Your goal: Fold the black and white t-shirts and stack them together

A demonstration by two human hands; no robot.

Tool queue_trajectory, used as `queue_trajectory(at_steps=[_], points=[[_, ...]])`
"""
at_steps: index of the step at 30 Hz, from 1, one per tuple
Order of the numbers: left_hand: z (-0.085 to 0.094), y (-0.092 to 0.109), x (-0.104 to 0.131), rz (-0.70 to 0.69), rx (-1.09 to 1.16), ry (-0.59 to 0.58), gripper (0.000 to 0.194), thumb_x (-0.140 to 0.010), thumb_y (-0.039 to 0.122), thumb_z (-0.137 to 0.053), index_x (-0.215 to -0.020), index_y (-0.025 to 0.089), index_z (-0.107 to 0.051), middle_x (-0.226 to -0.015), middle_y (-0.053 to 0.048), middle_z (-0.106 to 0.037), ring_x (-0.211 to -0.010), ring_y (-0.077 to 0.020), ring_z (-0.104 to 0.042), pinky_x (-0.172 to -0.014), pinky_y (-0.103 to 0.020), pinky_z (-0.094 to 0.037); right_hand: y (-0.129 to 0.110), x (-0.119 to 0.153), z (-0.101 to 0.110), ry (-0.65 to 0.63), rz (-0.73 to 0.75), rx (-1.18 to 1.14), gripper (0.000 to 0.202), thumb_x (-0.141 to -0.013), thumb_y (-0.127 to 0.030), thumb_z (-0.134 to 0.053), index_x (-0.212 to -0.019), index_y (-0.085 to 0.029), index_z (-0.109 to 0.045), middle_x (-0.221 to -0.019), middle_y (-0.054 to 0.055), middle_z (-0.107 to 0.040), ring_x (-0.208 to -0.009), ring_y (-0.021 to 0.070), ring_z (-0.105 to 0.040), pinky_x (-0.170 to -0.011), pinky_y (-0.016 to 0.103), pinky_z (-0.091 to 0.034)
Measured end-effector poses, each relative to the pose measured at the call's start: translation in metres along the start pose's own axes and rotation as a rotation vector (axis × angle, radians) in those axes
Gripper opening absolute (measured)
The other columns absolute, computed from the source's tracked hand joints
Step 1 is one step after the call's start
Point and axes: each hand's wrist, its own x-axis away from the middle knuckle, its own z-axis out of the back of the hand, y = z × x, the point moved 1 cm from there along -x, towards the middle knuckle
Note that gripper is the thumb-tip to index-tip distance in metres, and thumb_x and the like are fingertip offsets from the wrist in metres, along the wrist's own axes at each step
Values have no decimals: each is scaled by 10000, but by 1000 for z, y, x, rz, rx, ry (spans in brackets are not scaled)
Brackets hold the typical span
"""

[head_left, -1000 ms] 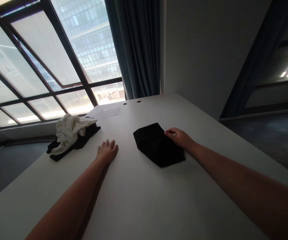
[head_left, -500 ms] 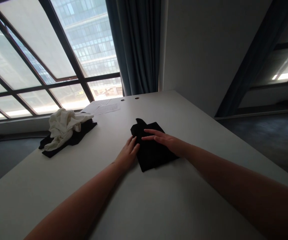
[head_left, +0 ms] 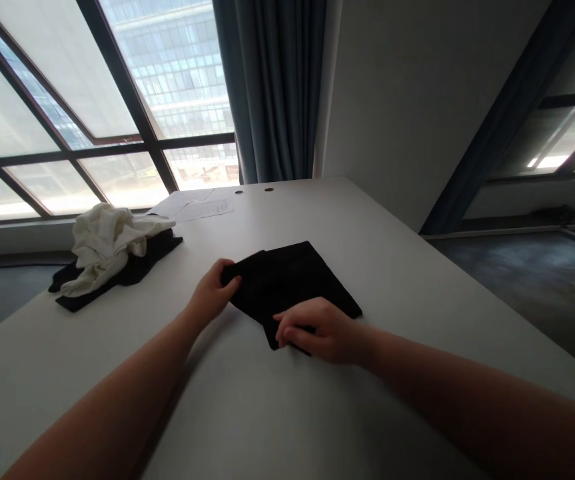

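Left hand [head_left: 210,293] pinches cloth [head_left: 287,273] at left corner, right hand [head_left: 323,332] curled at near edge, grip unclear; cloth's mid bench [head_left: 252,420], probably light, soft, floppy, best held by corners.

On the flat white worktop [head_left: 267,427], the crumpled white cloth [head_left: 110,237] upon black fabric [head_left: 148,261] lies at ten o'clock from the folded black cloth [head_left: 294,275], flat white papers [head_left: 207,210] at eleven.
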Motion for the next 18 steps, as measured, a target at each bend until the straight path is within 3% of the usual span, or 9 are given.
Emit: queue_trajectory(at_steps=[2,3,5,7,9,11,13,15,18], points=[[30,-19,-11,87,-175,108,307,-853,377,-572,-1111,223,-638,-807,3,-643,-762,-227,-633,-719,-343,-521,13,1,6,133,-79,133,221,-1022,-297,-547,-1023,-214,-751,-1052,81,-778,-994,212,-736,-1039,421,-558],[45,-30,-16,146,-290,147,326,-838,363,-576,-1120,217,-650,-824,-8,-655,-790,-245,-646,-761,-363,-528,20,2,8,112,-113,221,207,-1001,-290,-584,-1099,-214,-750,-1168,105,-756,-1099,238,-711,-1054,438,-548],[69,-50,-23,245,-513,108,322,-795,302,-596,-1084,197,-690,-914,-60,-683,-909,-300,-672,-882,-417,-531,32,4,9,-52,-156,400,307,-945,-296,-680,-1237,-218,-731,-1379,136,-671,-1298,297,-616,-1132,497,-485],[81,-58,-25,254,-664,121,309,-774,235,-582,-1044,181,-720,-1064,-116,-693,-1067,-344,-663,-1019,-453,-495,38,5,8,-184,-159,537,379,-916,-310,-735,-1282,-215,-722,-1462,145,-615,-1394,331,-533,-1192,540,-414],[76,-49,-22,138,-689,201,323,-824,220,-538,-1085,186,-726,-1213,-129,-680,-1186,-341,-630,-1116,-458,-444,39,5,7,-217,-110,621,319,-923,-317,-735,-1219,-199,-737,-1416,145,-635,-1367,325,-543,-1220,555,-367],[58,-28,-14,-72,-606,163,343,-928,276,-482,-1177,217,-711,-1296,-100,-676,-1237,-306,-616,-1150,-441,-427,36,4,7,-227,-59,693,183,-938,-307,-711,-1075,-191,-747,-1259,129,-691,-1249,299,-603,-1231,563,-336],[32,-3,-4,-301,-502,-113,354,-1001,385,-460,-1222,256,-704,-1319,-69,-692,-1266,-281,-611,-1150,-425,-430,35,3,13,-242,-38,778,102,-947,-294,-686,-930,-200,-723,-1079,100,-708,-1123,285,-629,-1226,584,-312],[11,17,7,-454,-459,-390,353,-1029,451,-456,-1190,276,-717,-1358,-53,-690,-1305,-276,-598,-1162,-431,-412,38,2,25,-234,-64,840,142,-950,-284,-661,-831,-209,-678,-953,80,-691,-1021,275,-627,-1157,551,-379],[-4,31,16,-468,-497,-502,362,-1049,459,-431,-1062,251,-727,-1248,-80,-726,-1188,-282,-663,-1081,-432,-466,53,5,57,-142,-183,871,220,-940,-271,-633,-730,-217,-592,-850,68,-659,-863,241,-600,-903,403,-477]])
